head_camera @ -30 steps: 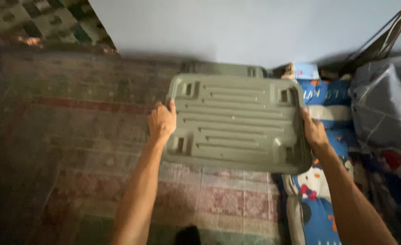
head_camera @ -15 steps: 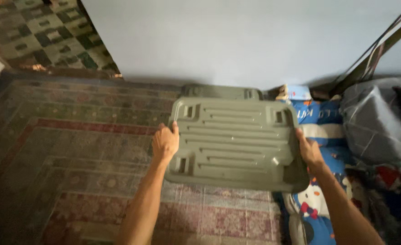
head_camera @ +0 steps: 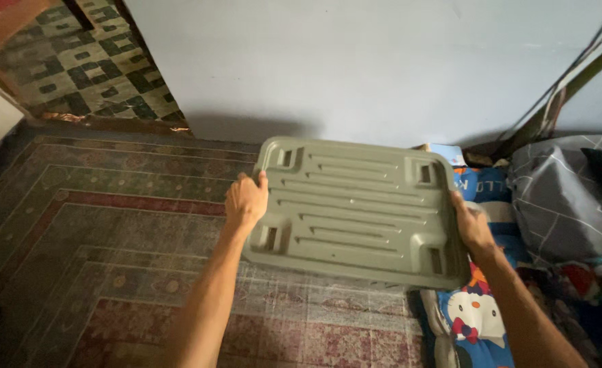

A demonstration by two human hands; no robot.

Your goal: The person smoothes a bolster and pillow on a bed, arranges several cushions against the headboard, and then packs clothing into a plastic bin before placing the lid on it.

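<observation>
I hold a flat grey-green plastic panel [head_camera: 355, 208] with raised ribs and square recesses, face up in front of me above the floor. My left hand [head_camera: 246, 201] grips its left edge, thumb on top. My right hand [head_camera: 473, 228] grips its right edge. The panel tilts a little down toward me and hides whatever lies on the floor by the wall behind it.
A patterned red and green rug [head_camera: 110, 259] covers the floor. A pale wall [head_camera: 355, 61] rises behind. Right of the panel lie blue cartoon-print bedding [head_camera: 475, 317] and a grey checked cushion [head_camera: 563, 204]. Tiled floor [head_camera: 89, 61] shows at upper left. Cables [head_camera: 567, 75] hang by the right wall.
The panel has risen and come closer with both hands on it, now covering the second grey-green piece seen by the wall. The view has tipped upward, showing more wall.
</observation>
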